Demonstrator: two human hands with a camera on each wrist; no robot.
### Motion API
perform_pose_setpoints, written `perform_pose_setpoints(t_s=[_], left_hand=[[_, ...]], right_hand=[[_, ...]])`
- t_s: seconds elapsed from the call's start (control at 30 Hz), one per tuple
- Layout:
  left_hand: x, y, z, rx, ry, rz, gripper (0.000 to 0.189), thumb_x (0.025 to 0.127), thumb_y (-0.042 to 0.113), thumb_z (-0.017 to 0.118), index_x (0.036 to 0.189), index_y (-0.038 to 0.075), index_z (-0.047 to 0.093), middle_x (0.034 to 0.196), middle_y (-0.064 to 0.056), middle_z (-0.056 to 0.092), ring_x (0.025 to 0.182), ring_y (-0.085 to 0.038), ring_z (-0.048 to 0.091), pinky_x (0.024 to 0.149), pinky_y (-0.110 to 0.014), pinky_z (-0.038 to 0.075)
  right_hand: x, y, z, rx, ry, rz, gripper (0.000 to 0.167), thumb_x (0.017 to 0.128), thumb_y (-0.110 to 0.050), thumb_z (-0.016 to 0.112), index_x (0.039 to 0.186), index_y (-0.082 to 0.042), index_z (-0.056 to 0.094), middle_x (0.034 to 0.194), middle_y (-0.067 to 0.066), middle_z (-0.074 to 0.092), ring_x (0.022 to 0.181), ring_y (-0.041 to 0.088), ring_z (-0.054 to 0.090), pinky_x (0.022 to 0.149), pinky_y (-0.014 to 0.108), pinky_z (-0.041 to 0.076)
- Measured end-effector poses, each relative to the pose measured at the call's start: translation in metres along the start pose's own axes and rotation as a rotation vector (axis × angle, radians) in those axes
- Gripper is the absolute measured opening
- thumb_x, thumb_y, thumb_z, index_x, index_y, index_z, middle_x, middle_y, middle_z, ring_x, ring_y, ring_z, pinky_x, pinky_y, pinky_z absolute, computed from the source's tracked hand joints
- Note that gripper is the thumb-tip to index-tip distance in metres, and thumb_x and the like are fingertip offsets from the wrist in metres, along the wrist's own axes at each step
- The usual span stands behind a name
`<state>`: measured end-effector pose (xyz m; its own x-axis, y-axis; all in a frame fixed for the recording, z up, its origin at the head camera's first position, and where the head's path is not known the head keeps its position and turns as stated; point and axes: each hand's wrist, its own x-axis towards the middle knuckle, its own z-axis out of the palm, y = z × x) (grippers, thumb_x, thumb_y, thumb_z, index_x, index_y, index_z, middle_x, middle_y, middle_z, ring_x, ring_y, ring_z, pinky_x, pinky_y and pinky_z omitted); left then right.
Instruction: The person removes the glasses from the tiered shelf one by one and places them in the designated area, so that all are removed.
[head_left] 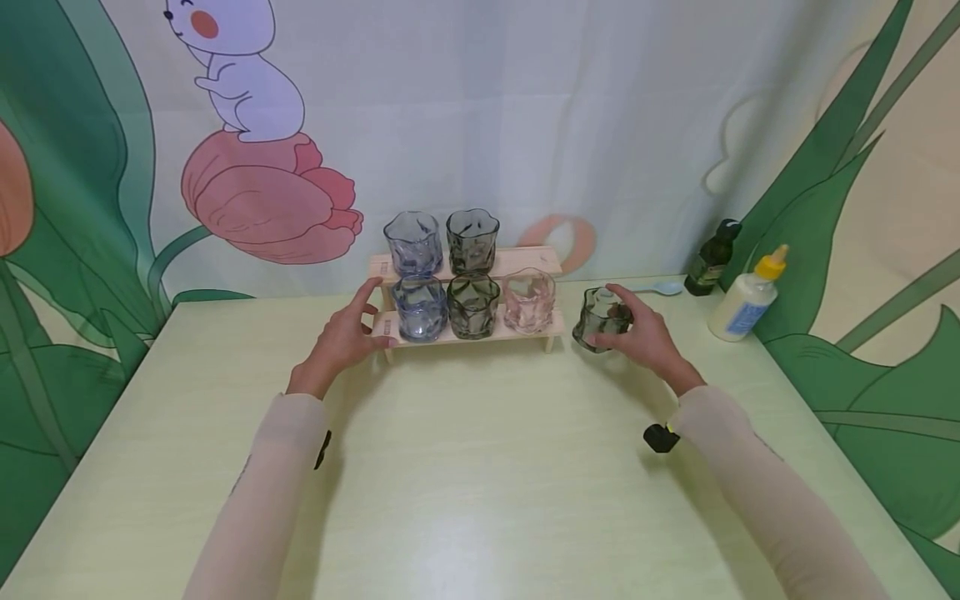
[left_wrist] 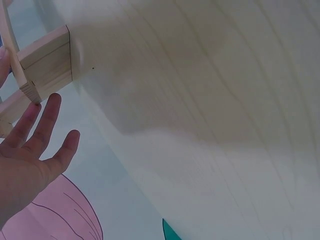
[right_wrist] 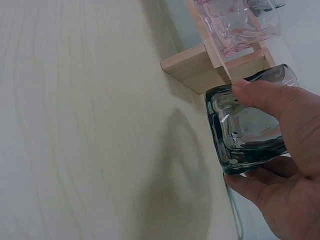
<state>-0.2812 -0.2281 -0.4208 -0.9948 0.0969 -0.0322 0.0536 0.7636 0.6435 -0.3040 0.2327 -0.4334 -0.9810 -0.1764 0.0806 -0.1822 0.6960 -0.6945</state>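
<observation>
A two-tier wooden rack (head_left: 532, 262) stands at the back of the table. Its upper shelf bears a blue glass (head_left: 414, 243) and a grey glass (head_left: 472, 242). Below are another blue glass (head_left: 420, 310), a grey-green glass (head_left: 473, 308) and a pink glass (head_left: 529, 302). My left hand (head_left: 337, 342) touches the rack's left end, its fingers spread and fairly straight in the left wrist view. Right of the rack, my right hand (head_left: 654, 340) grips a dark grey glass (right_wrist: 227, 127) between thumb and fingers. The glass looks lifted above the table and tilted.
At the back right are a dark green bottle (head_left: 711, 260) and a white glue bottle (head_left: 744, 296) with a yellow cap. A pale blue spoon (head_left: 666, 288) lies behind my right hand. A printed curtain (head_left: 465, 108) hangs behind the table (head_left: 465, 467).
</observation>
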Motion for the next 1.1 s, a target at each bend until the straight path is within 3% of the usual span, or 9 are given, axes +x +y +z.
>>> perform_pose_setpoints(t_s=[0.47,0.9,1.1], left_hand=[[0.0,-0.002,0.001,0.001,0.009,0.013,0.102,0.086,0.014,0.078,0.159,0.034,0.01,0.144,-0.022,0.051,0.115,-0.042,0.061,0.094,-0.056,0.05],[0.0,-0.002,0.001,-0.003,0.013,0.017,0.1,0.087,0.013,0.077,0.159,0.034,0.01,0.144,-0.022,0.05,0.115,-0.042,0.061,0.094,-0.056,0.05],[0.0,-0.001,0.002,0.002,0.035,0.036,0.099,0.087,0.012,0.077,0.159,0.033,0.012,0.142,-0.022,0.052,0.112,-0.041,0.062,0.093,-0.054,0.05]], right_hand=[[-0.005,0.011,0.009,-0.023,-0.013,0.005,0.094,0.082,-0.028,0.083,0.158,-0.02,0.028,0.134,0.024,0.057,0.125,0.045,0.052,0.102,0.06,0.042],[-0.008,0.013,0.012,-0.033,0.0,-0.001,0.097,0.08,-0.028,0.085,0.157,-0.016,0.027,0.124,0.025,0.059,0.112,0.042,0.058,0.097,0.057,0.045],[-0.01,0.012,0.016,-0.035,0.012,0.013,0.101,0.077,-0.026,0.087,0.156,-0.016,0.025,0.133,0.028,0.053,0.122,0.045,0.052,0.101,0.06,0.042]])
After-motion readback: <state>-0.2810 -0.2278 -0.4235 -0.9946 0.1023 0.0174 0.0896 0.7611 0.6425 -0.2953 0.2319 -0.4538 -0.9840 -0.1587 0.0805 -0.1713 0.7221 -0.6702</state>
